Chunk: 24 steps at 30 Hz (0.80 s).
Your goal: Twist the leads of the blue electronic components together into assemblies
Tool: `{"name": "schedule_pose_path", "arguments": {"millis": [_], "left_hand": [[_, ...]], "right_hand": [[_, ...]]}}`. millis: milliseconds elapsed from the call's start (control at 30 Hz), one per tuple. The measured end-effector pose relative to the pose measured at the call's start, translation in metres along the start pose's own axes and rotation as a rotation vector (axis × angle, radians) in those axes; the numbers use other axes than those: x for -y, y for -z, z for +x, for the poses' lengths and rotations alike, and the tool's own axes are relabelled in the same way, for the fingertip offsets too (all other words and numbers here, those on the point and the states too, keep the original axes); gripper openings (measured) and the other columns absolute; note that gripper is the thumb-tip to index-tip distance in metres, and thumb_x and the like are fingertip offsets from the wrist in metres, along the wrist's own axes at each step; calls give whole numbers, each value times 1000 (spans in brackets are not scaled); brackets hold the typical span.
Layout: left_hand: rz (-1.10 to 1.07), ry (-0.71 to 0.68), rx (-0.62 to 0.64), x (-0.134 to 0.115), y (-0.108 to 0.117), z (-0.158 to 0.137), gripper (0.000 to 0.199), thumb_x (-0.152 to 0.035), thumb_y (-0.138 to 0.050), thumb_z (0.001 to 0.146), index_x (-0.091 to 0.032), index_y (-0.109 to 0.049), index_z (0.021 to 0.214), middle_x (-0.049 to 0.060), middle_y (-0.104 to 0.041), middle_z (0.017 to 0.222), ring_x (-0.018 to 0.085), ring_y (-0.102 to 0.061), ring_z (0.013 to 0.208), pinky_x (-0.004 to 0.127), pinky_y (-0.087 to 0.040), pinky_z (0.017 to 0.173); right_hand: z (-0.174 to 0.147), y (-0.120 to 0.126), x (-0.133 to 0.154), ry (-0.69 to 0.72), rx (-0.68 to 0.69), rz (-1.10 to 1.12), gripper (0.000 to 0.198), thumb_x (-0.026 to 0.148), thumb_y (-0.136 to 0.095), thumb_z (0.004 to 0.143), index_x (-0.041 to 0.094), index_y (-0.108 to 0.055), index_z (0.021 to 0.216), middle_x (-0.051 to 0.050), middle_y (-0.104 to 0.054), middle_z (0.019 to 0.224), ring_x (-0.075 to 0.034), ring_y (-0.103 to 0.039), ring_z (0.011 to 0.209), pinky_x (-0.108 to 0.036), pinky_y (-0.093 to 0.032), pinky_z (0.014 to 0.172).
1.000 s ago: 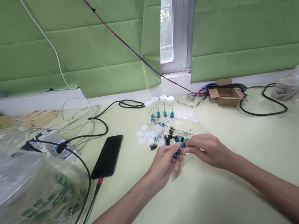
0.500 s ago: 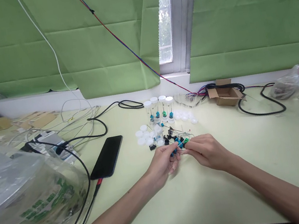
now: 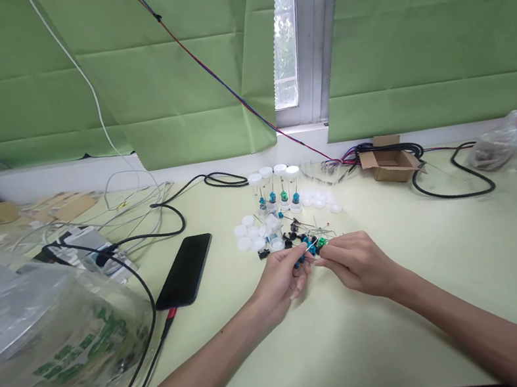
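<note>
My left hand (image 3: 279,283) is closed, its thumb and fingertips pinching a thin, light-coloured rod (image 3: 312,245) beside small blue pieces. Just across from it, my right hand (image 3: 358,262) is pinched shut; what lies between its fingertips is hidden. A green piece (image 3: 322,242) shows at the right fingertips. Behind both hands lies a loose pile of small black and blue parts with thin metal pins (image 3: 293,227). An uncapped-looking clear tube (image 3: 274,231) stands left of the pile, among several white caps (image 3: 243,236).
Several white-capped clear tubes (image 3: 281,183) with blue or green pieces inside stand behind the pile. A black phone (image 3: 185,272) and a plastic bag (image 3: 51,323) are on the left. An open cardboard box (image 3: 389,165) and black cable (image 3: 456,195) lie at the back right.
My right fingertips have shifted very slightly away from the left ones. The thin rod in my left hand has tilted or slid a little; otherwise the scene is the same.
</note>
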<state>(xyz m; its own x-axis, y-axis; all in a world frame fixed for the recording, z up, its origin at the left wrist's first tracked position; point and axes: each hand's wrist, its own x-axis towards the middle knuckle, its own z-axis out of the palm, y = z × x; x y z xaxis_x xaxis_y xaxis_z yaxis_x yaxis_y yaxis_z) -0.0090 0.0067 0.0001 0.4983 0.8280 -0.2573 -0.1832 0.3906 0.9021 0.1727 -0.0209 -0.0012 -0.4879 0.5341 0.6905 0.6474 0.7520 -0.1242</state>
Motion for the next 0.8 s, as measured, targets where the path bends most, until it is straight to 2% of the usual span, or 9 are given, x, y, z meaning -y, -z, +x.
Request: {"name": "schedule_pose_path", "arguments": {"millis": [267, 600, 800], "left_hand": [[-38, 5, 1, 0, -1, -1, 34, -43, -66, 82, -11, -63, 71, -3, -54, 52, 3, -38, 29, 17, -17, 29], [-25, -14, 7, 3, 3, 1, 35, -44, -65, 84, -12, -62, 72, -3, -54, 57, 2, -38, 31, 16, -19, 29], [-33, -7, 28, 1, 3, 0, 34, -45, -64, 85, -12, -62, 74, -3, -53, 59, 3, -42, 32, 17, -19, 29]], "right_hand": [[-1, -1, -1, -19, -2, 47, 33, 22, -47, 99, 20, -42, 66, 4, -40, 54, -11, -29, 49, -27, -22, 51], [-2, -2, -1, -134, 25, 187, 21, 22, -49, 98, 19, -52, 78, 4, -42, 58, -10, -32, 50, -25, -26, 52], [-2, -2, 0, -169, 35, 216, 22, 23, -49, 98, 19, -51, 77, 5, -39, 57, -10, -30, 50, -25, -27, 52]]}}
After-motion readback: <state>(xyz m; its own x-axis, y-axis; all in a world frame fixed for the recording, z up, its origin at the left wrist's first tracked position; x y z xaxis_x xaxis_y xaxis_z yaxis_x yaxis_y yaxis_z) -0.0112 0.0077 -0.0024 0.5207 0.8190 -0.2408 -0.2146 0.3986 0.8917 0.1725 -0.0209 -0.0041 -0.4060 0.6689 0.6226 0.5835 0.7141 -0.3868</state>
